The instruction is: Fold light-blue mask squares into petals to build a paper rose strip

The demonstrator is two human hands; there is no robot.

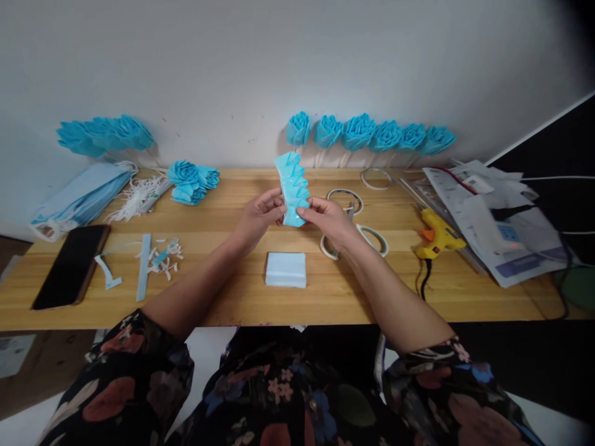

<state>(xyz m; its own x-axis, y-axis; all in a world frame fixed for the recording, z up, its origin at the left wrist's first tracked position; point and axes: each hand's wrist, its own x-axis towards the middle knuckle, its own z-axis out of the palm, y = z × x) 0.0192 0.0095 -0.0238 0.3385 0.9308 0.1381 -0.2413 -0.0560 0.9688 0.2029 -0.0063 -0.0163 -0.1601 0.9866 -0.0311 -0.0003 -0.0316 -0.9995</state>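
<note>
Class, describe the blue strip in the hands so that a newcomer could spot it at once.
Find the wooden table against the pale wall. Above its middle, the left hand and right hand hold a bright blue strip. Unlike the rounded blue flowers behind, it has pointed folds down its right edge.

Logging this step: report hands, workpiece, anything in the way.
Left hand and right hand pinching blue strip near its bottom; zigzag edge faces right. Pale stack on table, nearer the person. Nothing visibly blocking the strip; scissors partly behind right wrist.
</note>
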